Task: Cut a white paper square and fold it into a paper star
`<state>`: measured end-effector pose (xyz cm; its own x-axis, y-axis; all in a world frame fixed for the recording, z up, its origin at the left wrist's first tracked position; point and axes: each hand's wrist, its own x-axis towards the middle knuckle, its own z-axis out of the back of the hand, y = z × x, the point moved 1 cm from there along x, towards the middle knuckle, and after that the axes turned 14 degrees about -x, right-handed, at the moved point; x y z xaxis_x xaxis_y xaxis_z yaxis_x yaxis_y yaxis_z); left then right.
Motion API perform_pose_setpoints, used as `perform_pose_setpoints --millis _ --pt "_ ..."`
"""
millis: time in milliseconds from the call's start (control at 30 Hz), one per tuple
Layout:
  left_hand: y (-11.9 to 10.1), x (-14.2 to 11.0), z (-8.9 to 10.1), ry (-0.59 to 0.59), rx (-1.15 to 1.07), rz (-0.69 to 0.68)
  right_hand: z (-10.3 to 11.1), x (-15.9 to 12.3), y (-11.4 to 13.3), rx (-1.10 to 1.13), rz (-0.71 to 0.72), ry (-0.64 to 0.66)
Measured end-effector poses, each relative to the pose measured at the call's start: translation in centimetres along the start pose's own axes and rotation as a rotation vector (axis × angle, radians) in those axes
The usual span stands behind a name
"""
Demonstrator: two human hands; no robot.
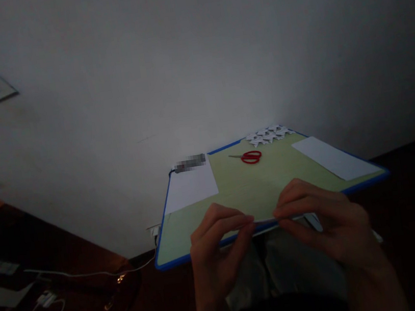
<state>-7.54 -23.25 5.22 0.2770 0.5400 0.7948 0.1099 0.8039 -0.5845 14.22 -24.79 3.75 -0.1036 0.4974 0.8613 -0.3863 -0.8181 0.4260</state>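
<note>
Between my two hands, just above the table's front edge, a narrow piece of white paper [266, 220] is stretched, seen nearly edge-on. Its left end is pinched between the thumb and fingers of my left hand [221, 238]. My right hand [326, 216] pinches the other end, and part of the paper shows below its fingers. Beyond them on the pale green tabletop [243, 191] lie red-handled scissors [251, 157], blades pointing left. Several white star-like paper shapes [269, 135] lie in rows at the far right corner.
A white sheet [192, 186] lies at the table's left, with a blurred-out object [190, 163] at its far edge. Another white sheet [335, 158] lies at the right. The table has a blue rim [176, 262] and stands by a wall [181, 77]. White cables [93, 274] run at the lower left.
</note>
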Motion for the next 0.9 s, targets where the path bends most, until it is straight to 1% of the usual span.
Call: perform_pose_setpoints --millis 167,267,400,500,667,767,900 --pt "-0.2 0.5 -0.7 0.041 0.052 -0.024 -0.3 0.3 0.4 -0.048 -0.009 0.025" --pt "-0.4 0.6 -1.0 0.047 0.058 -0.010 -0.5 0.4 0.4 -0.082 -0.021 0.043" --pt "-0.4 0.8 -1.3 0.037 0.095 0.042 -0.5 0.4 0.5 -0.170 -0.009 0.063" --pt "-0.3 0.9 -1.3 0.020 0.127 0.050 -0.5 0.3 0.4 -0.203 -0.009 0.088" --pt "-0.1 0.7 -1.1 -0.013 0.140 0.070 0.0 0.0 -0.1 -0.173 -0.050 0.046" --pt "-0.1 0.8 -1.2 0.018 0.147 0.082 0.1 0.0 -0.1 -0.198 -0.035 0.052" --pt "-0.2 1.1 -1.6 0.061 0.161 0.029 -0.2 0.1 0.3 -0.267 -0.006 0.109"
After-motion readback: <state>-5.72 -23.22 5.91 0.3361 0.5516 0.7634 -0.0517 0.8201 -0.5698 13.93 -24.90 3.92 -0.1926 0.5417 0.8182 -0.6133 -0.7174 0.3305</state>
